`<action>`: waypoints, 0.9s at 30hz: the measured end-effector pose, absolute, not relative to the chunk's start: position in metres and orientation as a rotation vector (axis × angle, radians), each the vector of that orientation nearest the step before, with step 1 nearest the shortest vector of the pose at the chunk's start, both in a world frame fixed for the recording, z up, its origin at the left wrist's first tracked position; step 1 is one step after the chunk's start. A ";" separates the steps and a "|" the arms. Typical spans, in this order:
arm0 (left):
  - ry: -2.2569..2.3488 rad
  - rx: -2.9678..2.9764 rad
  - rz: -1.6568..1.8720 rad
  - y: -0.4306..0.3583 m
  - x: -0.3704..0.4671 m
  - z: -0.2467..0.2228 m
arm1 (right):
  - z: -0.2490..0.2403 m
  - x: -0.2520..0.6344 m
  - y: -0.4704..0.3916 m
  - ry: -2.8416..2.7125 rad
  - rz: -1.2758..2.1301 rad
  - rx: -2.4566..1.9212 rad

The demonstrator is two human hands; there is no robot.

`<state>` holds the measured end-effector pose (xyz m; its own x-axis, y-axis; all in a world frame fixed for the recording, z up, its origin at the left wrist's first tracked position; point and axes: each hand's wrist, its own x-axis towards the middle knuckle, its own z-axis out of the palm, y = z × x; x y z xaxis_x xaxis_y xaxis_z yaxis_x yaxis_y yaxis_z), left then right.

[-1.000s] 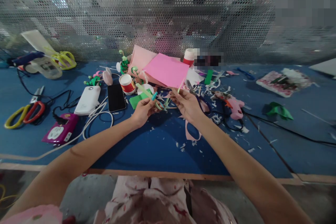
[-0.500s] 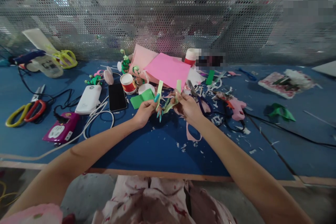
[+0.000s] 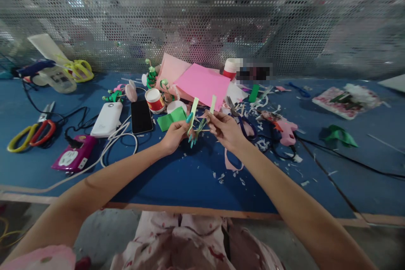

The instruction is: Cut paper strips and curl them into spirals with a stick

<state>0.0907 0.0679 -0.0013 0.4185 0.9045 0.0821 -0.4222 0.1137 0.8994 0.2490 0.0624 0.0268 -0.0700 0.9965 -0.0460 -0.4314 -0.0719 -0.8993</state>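
My left hand [image 3: 175, 136], with long turquoise nails, pinches a pale green paper strip [image 3: 194, 109] that stands upright from the fingers. My right hand [image 3: 227, 130] is closed at the fingertips on another upright pale green strip [image 3: 213, 103]; whether both are ends of one piece I cannot tell. A thin stick [image 3: 205, 130] runs between the hands, and fine green strands [image 3: 201, 125] show beside it. Dark green paper pieces [image 3: 172, 119] lie just beyond my left hand. Scissors with dark blue handles [image 3: 247, 128] lie behind my right hand.
Pink sheets [image 3: 202, 84] and a red-and-white cup [image 3: 155, 100] stand beyond the hands. To the left are a phone [image 3: 141, 117], a white power bank [image 3: 107, 119], a purple socket block [image 3: 74, 154] and red-yellow scissors [image 3: 39, 128]. On the right lie a pink glue gun [image 3: 287, 131], cords and paper scraps.
My right hand's fingers have shifted slightly left, and its strip has tilted. A thin stick now shows between the hands, where a strip hung before. My left hand has barely moved.
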 end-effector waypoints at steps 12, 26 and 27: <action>0.595 1.151 0.961 0.068 0.090 -0.002 | 0.022 0.248 0.056 -1.269 1.189 -1.155; 0.785 1.310 0.860 0.065 0.092 0.009 | 0.026 0.253 0.048 -1.752 1.033 -1.222; 0.801 1.293 0.895 0.065 0.093 0.009 | 0.027 0.254 0.049 -1.801 1.018 -1.221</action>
<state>0.0932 0.0647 0.0090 0.4480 0.8941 -0.0020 -0.1011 0.0528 0.9935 0.2542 0.0489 0.0266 -0.2895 0.9482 0.1306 0.3770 0.2384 -0.8950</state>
